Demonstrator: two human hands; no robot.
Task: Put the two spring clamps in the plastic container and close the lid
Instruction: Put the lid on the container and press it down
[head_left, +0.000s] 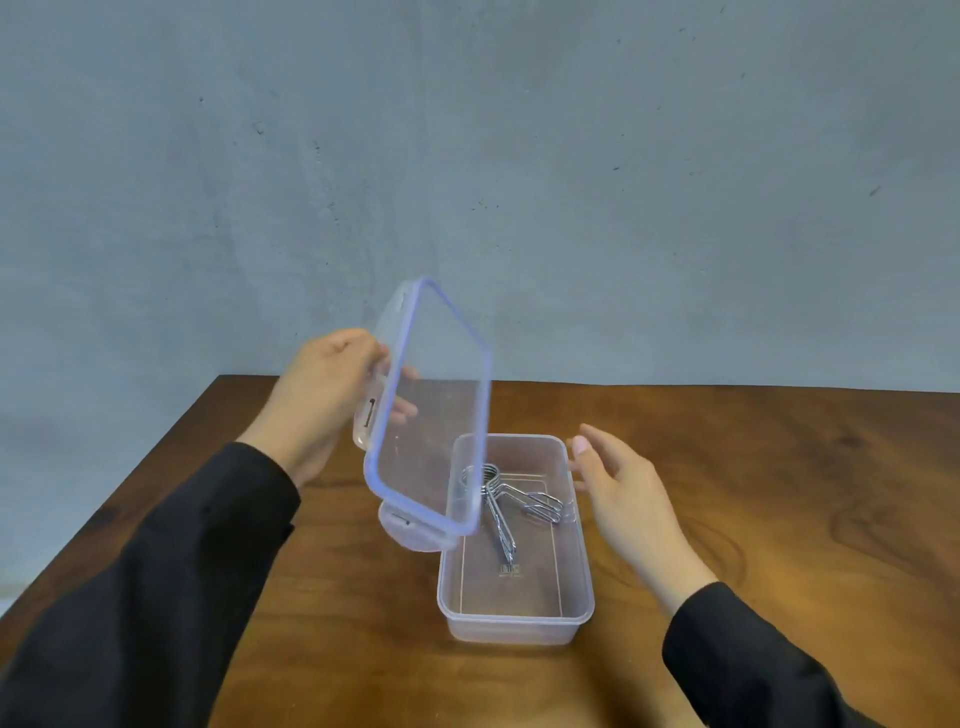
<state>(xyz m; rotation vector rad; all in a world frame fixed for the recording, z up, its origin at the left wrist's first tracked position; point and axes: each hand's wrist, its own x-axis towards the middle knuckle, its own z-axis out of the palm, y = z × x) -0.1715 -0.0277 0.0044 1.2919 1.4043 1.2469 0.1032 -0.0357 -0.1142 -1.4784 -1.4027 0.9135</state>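
The spring clamps (506, 501) lay tangled together inside the clear plastic container (582, 597), toward its far end, and how many there were could not be told. The container stood uncovered on the wooden bench (779, 493). The left hand (332, 395) gripped the blue-rimmed lid (441, 395) by its far edge, tilted nearly upright above the container's left side. The right hand (618, 483) hovered open just beside the container's right wall, fingers spread, holding nothing.

lid (436, 415) tilted over container (519, 618) left edge, rt side open
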